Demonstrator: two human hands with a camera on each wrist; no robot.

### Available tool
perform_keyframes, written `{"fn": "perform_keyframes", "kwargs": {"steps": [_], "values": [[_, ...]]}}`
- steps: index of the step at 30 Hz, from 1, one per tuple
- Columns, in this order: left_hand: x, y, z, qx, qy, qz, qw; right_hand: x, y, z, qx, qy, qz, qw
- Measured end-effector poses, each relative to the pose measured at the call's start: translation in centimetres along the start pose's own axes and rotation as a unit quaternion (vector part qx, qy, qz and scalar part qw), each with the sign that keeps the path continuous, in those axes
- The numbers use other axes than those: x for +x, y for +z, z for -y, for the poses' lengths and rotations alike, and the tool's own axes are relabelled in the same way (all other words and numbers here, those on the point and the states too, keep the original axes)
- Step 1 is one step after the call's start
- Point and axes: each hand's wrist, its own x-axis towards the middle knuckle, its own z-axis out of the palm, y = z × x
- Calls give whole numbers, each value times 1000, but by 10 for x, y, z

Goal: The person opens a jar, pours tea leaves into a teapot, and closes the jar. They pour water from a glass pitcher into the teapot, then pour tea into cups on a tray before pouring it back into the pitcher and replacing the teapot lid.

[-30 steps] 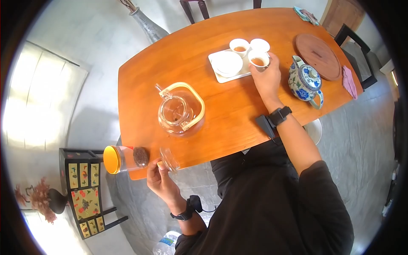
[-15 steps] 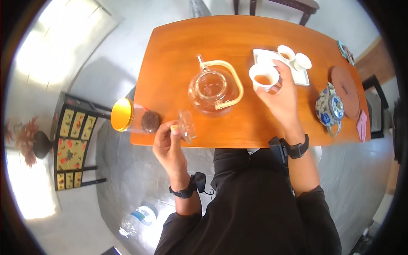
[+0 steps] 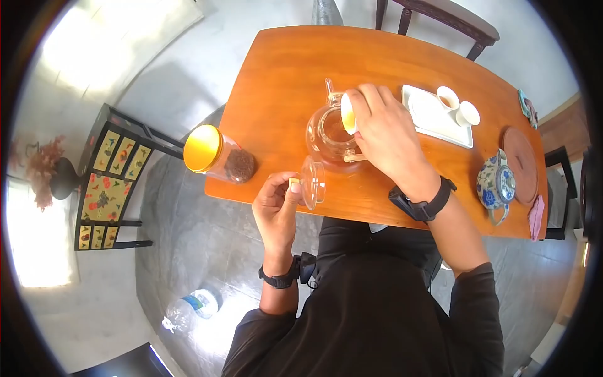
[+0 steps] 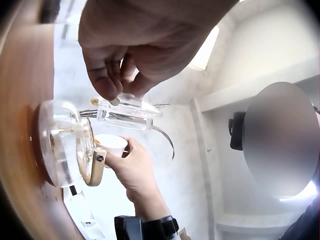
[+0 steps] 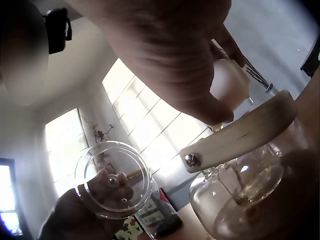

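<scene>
My right hand [image 3: 389, 135] grips a white cup [image 3: 348, 114], tipped on its side over the open top of a clear glass teapot [image 3: 321, 151]. Yellowish tea shows inside the cup. In the right wrist view, drops hang by the rim of the cup [image 5: 232, 85], above the teapot's pale wooden handle [image 5: 240, 135]. My left hand [image 3: 276, 204] pinches the knob of a round glass lid [image 3: 313, 183], held upright at the table's front edge, left of the teapot. The left wrist view shows the lid [image 4: 125, 114] near the teapot [image 4: 60, 145].
A jar with an orange lid [image 3: 203, 148] lies on its side at the table's left corner. Rightward are a white tray [image 3: 461, 142], two white cups [image 3: 468, 114] at its edge, a blue-and-white teapot [image 3: 496, 182], a round brown board [image 3: 520, 164] and a pink cloth [image 3: 537, 218].
My right hand has taken the cup from beside the tray, carried it left to the glass teapot and tipped it. My left hand still holds the lid. The head view has shifted.
</scene>
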Motion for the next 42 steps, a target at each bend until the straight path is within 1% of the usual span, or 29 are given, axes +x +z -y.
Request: {"fn": "perform_keyframes", "kwargs": {"steps": [2,3,5,6,8,9,11,15,16,17,18,19,20,21,22,24,25,27,28,29,30,31,32,34,38,42], "values": [[-1,2,2,-4,-5,0,1000,3,0,-1,-37,-50,7,998],[-1,3,4,-7,-9,1,1000,5,0,-2,-38,-51,8,998],[-1,3,6,-4,-10,6,1000,9,1,-5,-82,-123,-15,989],[-1,3,6,0,-11,13,1000,11,1,-7,-81,-124,-15,989],[-1,4,5,3,-9,11,1000,16,2,-12,-80,-199,-25,976],[0,4,4,5,-6,10,1000,18,2,-14,-80,-199,-25,976],[0,5,3,4,-5,4,1000,22,0,-19,-109,-266,-50,956],[0,5,4,-3,-11,10,1000,23,-14,-29,-95,-260,-43,960],[0,5,5,-5,-12,14,1000,21,-15,-33,-4,-177,-58,982],[0,5,7,-5,-10,16,1000,19,-16,-38,85,-91,-73,990],[0,5,8,-4,-9,20,1000,15,-19,-44,79,-87,-72,991],[0,6,9,-8,-12,27,1000,8,-23,-52,173,17,-75,982],[0,6,10,-5,-11,24,1000,0,-28,-63,263,122,-80,954],[0,6,12,-1,-10,21,1000,-11,-31,-82,395,227,-46,889],[0,7,12,-4,-13,29,999,-22,-36,-100,407,255,-67,875],[0,9,11,-5,-10,32,999,-49,-49,-126,419,337,-105,837],[0,8,12,-10,-16,38,999,-64,-51,-139,415,343,-109,836],[1,9,14,-11,-13,50,999,-92,-47,-161,307,402,-113,856],[1,11,15,-12,-8,54,998,-101,-45,-167,302,408,-117,854],[1,13,16,-13,-10,63,998,-108,-43,-172,202,417,-83,882],[2,15,16,-19,-8,63,998,-112,-42,-176,101,420,-48,901],[2,17,16,-25,-4,62,998,-115,-39,-178,60,433,-14,899],[2,19,15,-26,-4,66,998,-115,-36,-178,59,435,-17,898],[-1,22,11,-11,-18,52,998,-115,-28,-179,1,406,20,914],[-6,15,9,-7,-9,48,999,-116,-9,-183,-7,401,33,916],[-10,10,9,-8,-18,35,999,-110,-3,-176,-17,402,39,915]]}}
